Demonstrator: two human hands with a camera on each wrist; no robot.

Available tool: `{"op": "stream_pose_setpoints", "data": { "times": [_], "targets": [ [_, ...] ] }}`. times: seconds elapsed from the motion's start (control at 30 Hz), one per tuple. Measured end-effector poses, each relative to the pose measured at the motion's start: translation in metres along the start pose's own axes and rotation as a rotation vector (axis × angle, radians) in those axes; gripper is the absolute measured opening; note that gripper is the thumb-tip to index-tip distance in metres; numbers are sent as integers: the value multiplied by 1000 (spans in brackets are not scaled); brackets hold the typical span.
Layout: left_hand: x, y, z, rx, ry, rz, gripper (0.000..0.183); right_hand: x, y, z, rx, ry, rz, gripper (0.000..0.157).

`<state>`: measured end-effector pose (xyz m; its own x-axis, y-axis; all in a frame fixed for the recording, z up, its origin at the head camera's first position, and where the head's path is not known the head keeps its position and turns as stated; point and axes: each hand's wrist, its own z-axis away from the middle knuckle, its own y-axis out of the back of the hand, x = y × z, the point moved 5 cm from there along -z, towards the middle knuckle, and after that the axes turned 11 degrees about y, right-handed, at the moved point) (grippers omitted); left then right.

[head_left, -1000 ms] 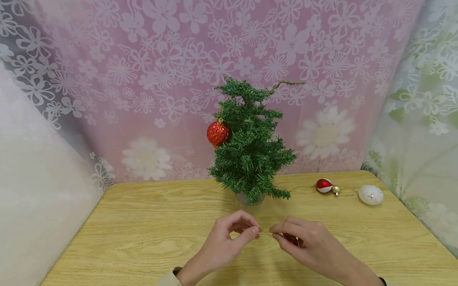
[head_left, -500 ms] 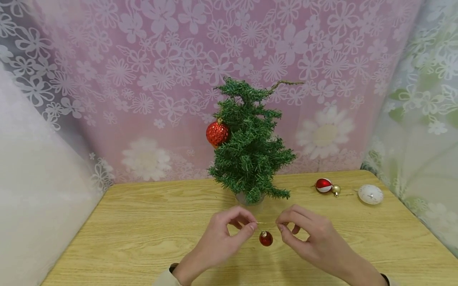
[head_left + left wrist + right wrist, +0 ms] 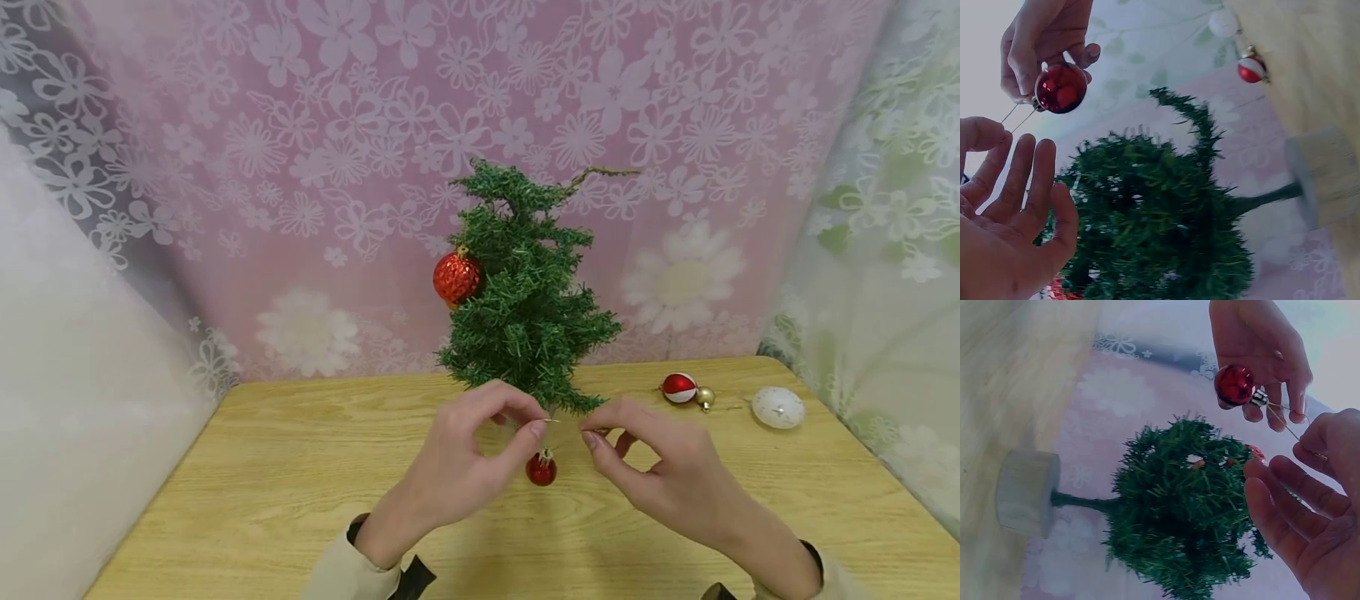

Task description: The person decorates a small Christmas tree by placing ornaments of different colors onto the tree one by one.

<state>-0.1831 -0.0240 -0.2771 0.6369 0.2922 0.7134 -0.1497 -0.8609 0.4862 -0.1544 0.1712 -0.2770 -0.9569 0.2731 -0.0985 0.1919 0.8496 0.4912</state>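
- Left hand [image 3: 468, 458] and right hand [image 3: 667, 471] pinch gold cord [image 3: 1282, 422].
- Small red bauble [image 3: 542, 470] hangs between, before Christmas tree [image 3: 528, 308].
- Left hand blocks head view of base [image 3: 1027, 494].
- On bench [image 3: 300, 450], right: striped bauble [image 3: 679, 388], gold bauble [image 3: 706, 399], white bauble [image 3: 778, 408].

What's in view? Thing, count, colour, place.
table: 1, yellow, below
tree: 1, green, on table, middle
tree base: 1, pale, underneath tree
large bauble: 1, red, tree's left
thread: 1, gold, front
small bauble: 1, red, on thread
striped bauble: 1, red-white, table's right
tiny bauble: 1, gold, beside striped bauble
white bauble: 1, white, far right
backdrop: 1, pink, behind
side sheets: 2, pale, sides
sleeves: 2, beige, wrists
hands: 2, bare, left hand and right hand at thread
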Motion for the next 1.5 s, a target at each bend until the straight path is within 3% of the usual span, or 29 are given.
{"op": "stream_pose_setpoints", "data": {
  "times": [0.13,0.2,0.43,0.53,0.63,0.8,1.0,1.27,1.5],
  "targets": [
    [17,7,-12,42,-137,-28,7,3,9,-14,42,53,35,22],
    [23,11,-20,70,-170,-44,7,4,15,-21,47,60,53,26],
    [34,22,-39,146,-179,-120,8,13,36,-44,50,59,52,30],
    [38,25,-45,174,-182,-138,9,18,42,-52,58,43,39,23],
    [40,27,-51,195,-174,-146,11,22,44,-60,61,21,21,11],
    [36,30,-60,230,-141,-140,13,26,43,-68,73,-42,43,26],
    [35,34,-73,290,-117,-140,15,33,42,-78,78,-158,23,22],
    [29,36,-87,277,3,-118,15,47,38,-83,84,-318,-34,15],
    [24,35,-95,300,69,-206,15,62,32,-86,74,-491,-93,20]
  ]
}}
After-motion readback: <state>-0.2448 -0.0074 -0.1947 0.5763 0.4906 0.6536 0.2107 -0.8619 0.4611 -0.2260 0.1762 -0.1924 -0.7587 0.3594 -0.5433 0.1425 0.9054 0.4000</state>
